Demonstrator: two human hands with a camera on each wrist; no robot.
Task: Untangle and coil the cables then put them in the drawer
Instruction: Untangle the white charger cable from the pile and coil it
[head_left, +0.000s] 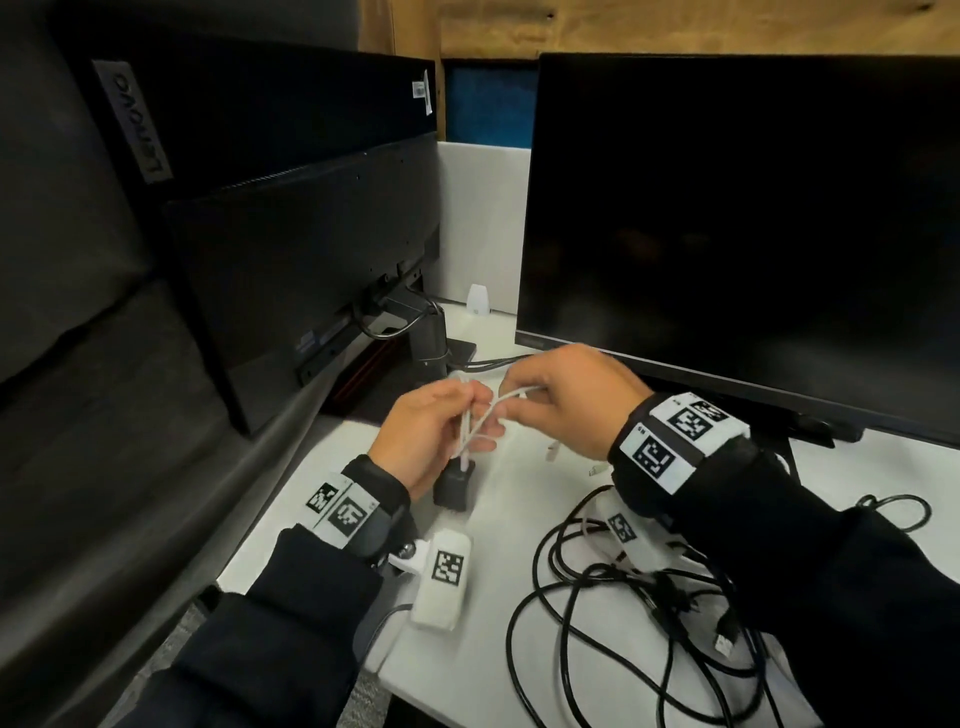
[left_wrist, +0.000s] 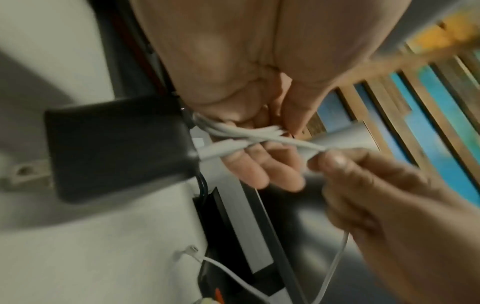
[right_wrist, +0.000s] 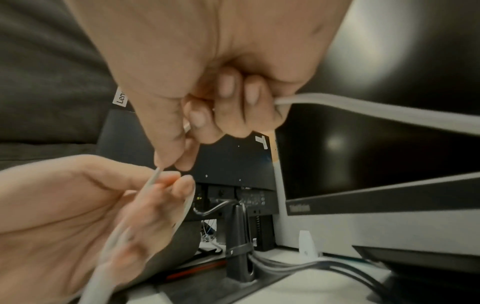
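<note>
**Two hands, one white cable, above the counter**

We count two black flat-panel monitors: one facing us on the right (head_left: 737, 234), and one turned back-on at the left (head_left: 306, 260), its stand clasping a few dark leads. Both stand on the white laminate counter (head_left: 498, 675), which fills the lower middle of the head view.

On the counter near our right sleeve lies one loose tangle of thin black cables (head_left: 623, 613); we cannot tell how many separate cords are in it. One small white plug-shaped object (head_left: 478, 300) stands upright at the back, between the monitors.

Our left hand (head_left: 426, 441) is raised just above the counter, its grip closed round several gathered loops of the thin white charging cable (head_left: 485, 415). The square black power adapter (head_left: 455, 486), one only, hangs from that cable directly under the left hand, its two metal prongs visible in the left wrist view. Our right hand (head_left: 566, 395) sits just beside the left, thumb and forefinger pinching one strand of the same white cable; the remaining strand trails off behind the right hand. One white connector tip (left_wrist: 193, 249) lies on the counter.
</note>
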